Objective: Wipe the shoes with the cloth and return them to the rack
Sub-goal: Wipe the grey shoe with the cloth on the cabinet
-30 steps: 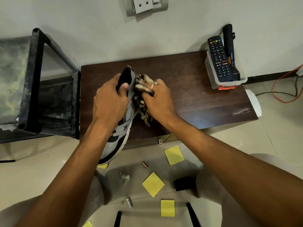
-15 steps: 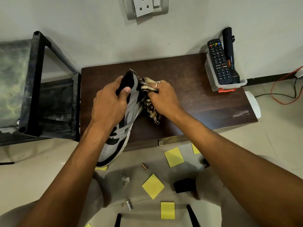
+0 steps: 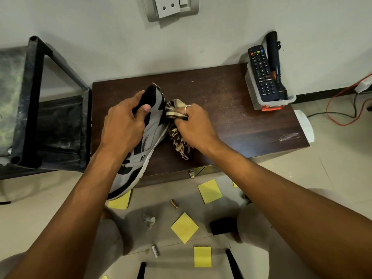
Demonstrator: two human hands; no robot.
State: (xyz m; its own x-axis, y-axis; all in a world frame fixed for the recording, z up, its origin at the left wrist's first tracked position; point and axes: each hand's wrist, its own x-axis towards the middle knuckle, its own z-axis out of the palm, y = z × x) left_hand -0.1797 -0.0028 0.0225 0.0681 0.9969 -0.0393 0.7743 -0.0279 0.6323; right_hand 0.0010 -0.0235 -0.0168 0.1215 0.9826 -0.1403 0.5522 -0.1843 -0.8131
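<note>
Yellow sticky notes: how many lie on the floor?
6 notes. One under the shoe toe, one by the table front, a sliver beside the right forearm, one mid-floor, one below it, one at the bottom edge. Arms may hide more.

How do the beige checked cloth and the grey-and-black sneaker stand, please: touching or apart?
Touching. The head view shows the beige checked cloth, in the right hand, pressed against the grey-and-black sneaker.

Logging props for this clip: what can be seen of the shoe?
The shoe is a grey and black sneaker with a white sole and black lining. It is held tilted above the table, heel up, toe past the front edge toward the person. The left hand grips its collar; the right hand presses a checked cloth against its side near the heel.
</note>
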